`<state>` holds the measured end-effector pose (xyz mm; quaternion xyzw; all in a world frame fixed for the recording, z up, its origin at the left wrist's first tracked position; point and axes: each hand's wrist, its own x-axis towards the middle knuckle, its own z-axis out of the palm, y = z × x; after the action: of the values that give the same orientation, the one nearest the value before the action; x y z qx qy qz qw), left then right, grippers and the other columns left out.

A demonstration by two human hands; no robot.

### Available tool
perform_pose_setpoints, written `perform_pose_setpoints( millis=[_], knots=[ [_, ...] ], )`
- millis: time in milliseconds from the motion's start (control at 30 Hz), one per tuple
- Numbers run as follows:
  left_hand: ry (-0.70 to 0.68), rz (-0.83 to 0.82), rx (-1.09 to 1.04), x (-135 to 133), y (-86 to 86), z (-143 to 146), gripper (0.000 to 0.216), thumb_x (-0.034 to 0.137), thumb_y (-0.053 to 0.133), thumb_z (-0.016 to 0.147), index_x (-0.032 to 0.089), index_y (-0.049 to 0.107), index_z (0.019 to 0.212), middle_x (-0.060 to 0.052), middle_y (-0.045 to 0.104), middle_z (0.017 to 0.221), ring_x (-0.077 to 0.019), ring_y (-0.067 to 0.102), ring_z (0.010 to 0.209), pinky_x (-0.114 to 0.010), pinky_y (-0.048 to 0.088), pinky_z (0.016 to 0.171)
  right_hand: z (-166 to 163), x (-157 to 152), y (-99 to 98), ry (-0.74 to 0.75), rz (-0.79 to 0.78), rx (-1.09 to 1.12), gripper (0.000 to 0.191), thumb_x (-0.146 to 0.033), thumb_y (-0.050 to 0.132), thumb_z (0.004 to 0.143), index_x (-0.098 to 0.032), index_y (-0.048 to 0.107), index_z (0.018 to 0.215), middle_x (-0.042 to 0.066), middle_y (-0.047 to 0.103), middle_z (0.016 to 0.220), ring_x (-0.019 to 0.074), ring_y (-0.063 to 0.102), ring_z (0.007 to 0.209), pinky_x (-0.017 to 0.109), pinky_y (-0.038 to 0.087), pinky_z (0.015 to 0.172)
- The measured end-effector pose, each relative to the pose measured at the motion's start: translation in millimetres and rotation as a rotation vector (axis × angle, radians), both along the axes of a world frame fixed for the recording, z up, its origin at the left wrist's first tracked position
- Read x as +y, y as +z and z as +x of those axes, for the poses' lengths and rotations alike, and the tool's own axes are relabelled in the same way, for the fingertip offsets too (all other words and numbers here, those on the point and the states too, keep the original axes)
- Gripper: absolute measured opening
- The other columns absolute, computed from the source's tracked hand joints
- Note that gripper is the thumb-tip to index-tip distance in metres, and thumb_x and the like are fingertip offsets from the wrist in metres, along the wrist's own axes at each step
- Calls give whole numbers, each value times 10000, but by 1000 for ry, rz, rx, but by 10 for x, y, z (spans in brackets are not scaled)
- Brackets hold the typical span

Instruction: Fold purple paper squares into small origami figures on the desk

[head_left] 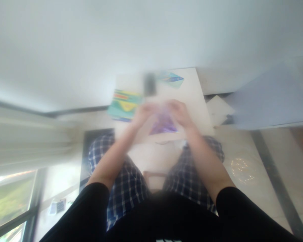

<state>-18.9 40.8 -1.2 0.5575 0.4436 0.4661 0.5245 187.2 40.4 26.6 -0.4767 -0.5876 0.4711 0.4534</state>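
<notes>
Left hand (143, 112): fingers bent inward at the upper left of the purple piece; from my distant seat I could not tell through the blur whether they had closed on it.
Right hand (179, 111): curled in at the upper right of the same piece, nearer its colour; I could not make out whether the fingertips pinched it.
Purple piece (164, 125): it sat between and just below my two hands, over the near part of the table, shiny and wider toward its lower edge; I could not tell if it rested there or was raised.
White table (198, 102): it lay in front of my knees.
Dark object (149, 84): beyond the hands, too smeared for me to name.
Green-and-yellow packet (126, 104): at the table's left side, near my left hand.
Blue-and-teal piece (173, 79): flat, near the far edge, beyond my right hand.
Checked legwear (130, 183): dark blue and white, knees apart on either side of the table's near end.
Black top (161, 215): its sleeves ended near the elbows.
Right of the table: I saw a pale square-cornered item (219, 109), then a large pale panel (270, 99); a glinting patch (242, 169) showed on the floor (272, 144).
Far left: a pale curtain (27, 141) hung above a window (10, 201).
Beyond everything: a white wall (151, 33).
</notes>
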Motion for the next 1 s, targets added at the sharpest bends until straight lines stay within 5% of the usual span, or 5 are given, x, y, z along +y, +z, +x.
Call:
perform_pose_setpoints(
  millis=[200, 333, 600, 833, 1000],
  knots=[
    [58, -8, 19, 9, 71, -34, 252, 431, 801, 724, 189, 751, 775, -64, 775, 899, -230, 716, 936, -348, 532, 933, 45, 15, 15, 191, -46, -21, 595, -705, 740, 647, -168, 768, 901, 85, 777, 932, 241, 720, 932, 381, 574, 887],
    [60, -19, -23, -7, 80, -18, 337, 489, 827, 685, 189, 741, 813, -68, 768, 921, -219, 709, 928, -343, 529, 929, 19, 13, 31, 137, -58, -65, 451, -594, 781, 654, -166, 771, 797, 78, 780, 841, 225, 724, 824, 363, 582, 807],
    [-163, -28, -71, 14, 91, -33, 388, 560, 766, 749, 181, 745, 829, -70, 754, 909, -222, 703, 911, -334, 531, 893, 10, -2, 90, 12, -88, 8, 223, -386, 776, 649, -171, 726, 671, 46, 758, 725, 196, 704, 719, 307, 562, 684],
    [-207, 33, 73, 36, 108, -33, 467, 629, 721, 751, 165, 736, 699, -68, 748, 782, -200, 697, 789, -289, 533, 774, 21, 9, 41, 44, -94, -16, 313, -488, 779, 641, -183, 720, 677, 34, 746, 694, 179, 675, 658, 285, 533, 607],
    [-167, -15, 101, -5, 124, -35, 392, 563, 760, 730, 173, 748, 696, -57, 756, 761, -208, 702, 775, -292, 535, 748, 28, 14, 21, 142, -19, -45, 537, -715, 687, 694, -190, 746, 791, 56, 771, 839, 210, 712, 825, 330, 569, 781]
  ],
)
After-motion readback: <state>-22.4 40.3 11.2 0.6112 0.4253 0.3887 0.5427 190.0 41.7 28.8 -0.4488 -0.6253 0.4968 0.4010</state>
